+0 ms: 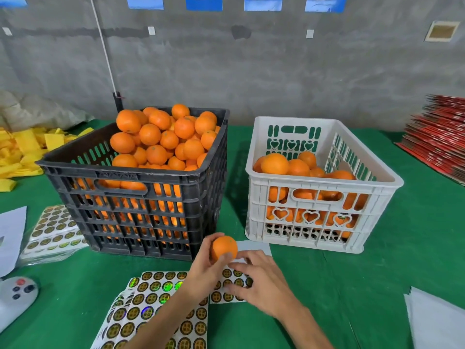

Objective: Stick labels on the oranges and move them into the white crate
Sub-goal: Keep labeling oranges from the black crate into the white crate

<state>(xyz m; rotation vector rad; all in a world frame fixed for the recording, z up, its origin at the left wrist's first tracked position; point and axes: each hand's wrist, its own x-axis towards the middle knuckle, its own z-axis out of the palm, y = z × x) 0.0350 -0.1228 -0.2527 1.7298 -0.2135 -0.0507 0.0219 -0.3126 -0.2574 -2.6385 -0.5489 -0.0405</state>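
My left hand (205, 267) grips one orange (224, 248) just above the table, in front of the black crate (130, 177), which is heaped with oranges (161, 137). My right hand (261, 280) lies beside that orange, its bent fingertips down on a sheet of round gold labels (227, 285). Whether they pinch a label is hidden. The white crate (324, 182) stands at the right, partly filled with oranges (297, 167). More label sheets (151, 306) lie under my left forearm.
A stack of label sheets (54, 227) and white paper (10, 238) lie at the left, with a grey remote (17, 295) near the front edge. Yellow bags (22, 149) are piled at the back left, red cartons (437, 142) at the right, and white paper (437, 321) at the front right.
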